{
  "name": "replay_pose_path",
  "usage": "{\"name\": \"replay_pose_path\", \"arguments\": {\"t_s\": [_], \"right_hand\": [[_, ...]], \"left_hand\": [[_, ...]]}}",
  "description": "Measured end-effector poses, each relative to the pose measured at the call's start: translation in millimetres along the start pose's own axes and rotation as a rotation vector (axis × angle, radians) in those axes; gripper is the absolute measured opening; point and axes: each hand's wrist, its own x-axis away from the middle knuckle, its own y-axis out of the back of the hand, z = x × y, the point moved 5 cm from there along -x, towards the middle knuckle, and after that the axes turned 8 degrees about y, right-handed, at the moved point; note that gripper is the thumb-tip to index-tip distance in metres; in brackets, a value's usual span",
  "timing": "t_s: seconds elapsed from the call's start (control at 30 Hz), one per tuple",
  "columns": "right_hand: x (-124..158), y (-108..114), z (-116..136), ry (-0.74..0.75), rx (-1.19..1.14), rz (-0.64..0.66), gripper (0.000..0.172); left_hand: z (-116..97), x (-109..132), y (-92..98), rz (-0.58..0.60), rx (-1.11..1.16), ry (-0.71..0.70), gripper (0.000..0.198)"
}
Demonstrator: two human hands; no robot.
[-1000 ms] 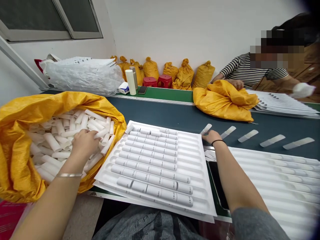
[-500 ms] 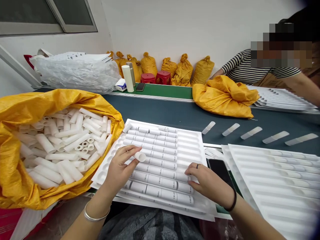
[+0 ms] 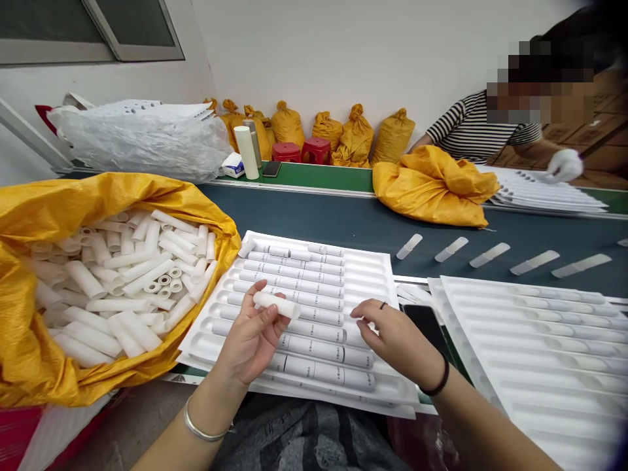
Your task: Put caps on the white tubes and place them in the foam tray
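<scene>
My left hand is closed around a short white plastic tube, held over the white grooved tray. Rows of tubes with printed labels lie in the tray's grooves. Over the tray's right part is my right hand, its thumb and forefinger slightly apart and nothing visible between them. At the left, an open yellow sack holds a heap of loose white tubes. A small white piece rests at the tray's upper left corner.
Frosted tubes lie spaced along the dark belt. A second grooved tray is at the right, near a black phone. Across the belt, a person in a striped top wears a white glove, behind a yellow bag.
My left hand has turned palm up, bringing the tube to lie sideways. My right hand has lifted off the labelled tubes. The other person's gloved hand has come over the far stack of trays.
</scene>
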Motion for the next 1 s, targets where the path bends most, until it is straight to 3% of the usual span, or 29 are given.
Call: {"name": "replay_pose_path", "arguments": {"t_s": [0.1, 0.17, 0.47, 0.63, 0.8, 0.9, 1.0], "right_hand": [[4.5, -12.3, -2.3, 0.034, 0.107, 0.166, 0.025], [11.4, -18.7, -7.8, 0.049, 0.126, 0.209, 0.024], [16.1, -18.1, -18.3, 0.069, 0.101, 0.125, 0.017], [11.3, 4.0, -9.9, 0.008, -0.097, -0.039, 0.020], [1.6, 14.4, 19.4, 0.205, -0.373, -0.262, 0.024], [-3.4, 19.3, 31.3, 0.342, -0.340, -0.312, 0.028], [-6.0, 29.5, 37.0, 0.459, -0.247, -0.319, 0.032]], "left_hand": [[3.7, -0.7, -0.6, 0.011, 0.018, 0.013, 0.045], [4.9, -1.0, 2.5, 0.003, 0.011, 0.016, 0.040], [12.7, -0.6, 8.7, -0.049, -0.079, 0.054, 0.038], [17.0, 2.5, 4.9, -0.056, -0.107, 0.061, 0.039], [27.4, 5.7, -2.2, -0.014, -0.161, 0.069, 0.037], [20.2, 7.9, -0.7, -0.015, -0.388, -0.039, 0.034], [3.8, 14.1, -6.2, 0.053, -0.862, -0.237, 0.030]]}}
